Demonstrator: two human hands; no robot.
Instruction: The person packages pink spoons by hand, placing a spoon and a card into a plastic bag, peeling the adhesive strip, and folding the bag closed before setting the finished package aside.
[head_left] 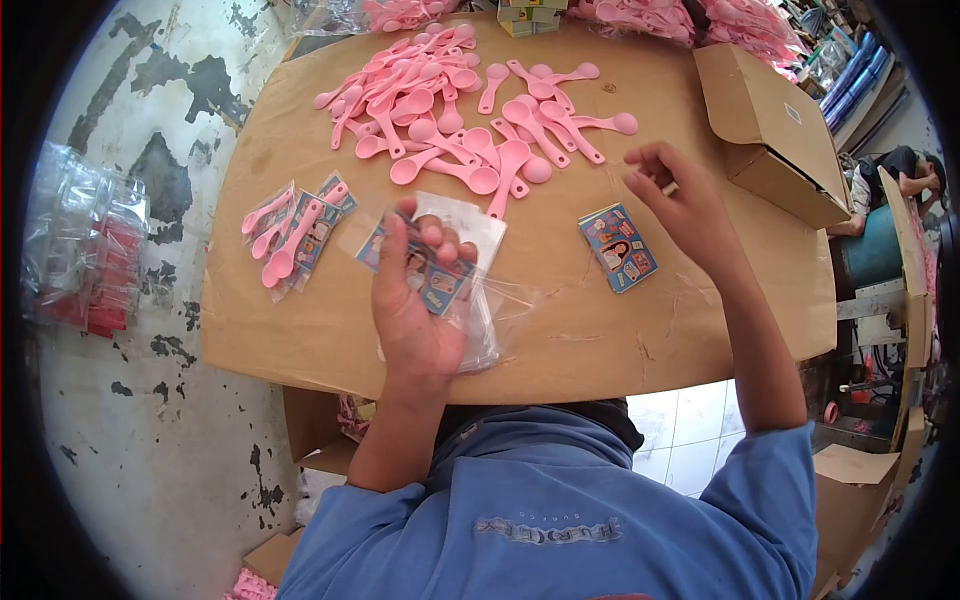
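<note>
My left hand [420, 300] is closed around a clear plastic bag with a blue printed card [440, 287] inside, above a stack of clear bags [485, 235]. My right hand [670, 190] is raised over the table with curled fingers apart and nothing visible in them. Below and left of it lies a stack of blue printed cards [618, 250]. Pink spoons [410, 100] are heaped at the table's far side. On the left, several bagged pink spoons with cards [293, 240] lie together.
A cardboard box [790, 180] stands on the table's [560, 345] right side. More pink spoons in bags [640, 18] lie along the far edge. Plastic packets [95, 240] are at the far left. Another person [885, 185] is at the far right.
</note>
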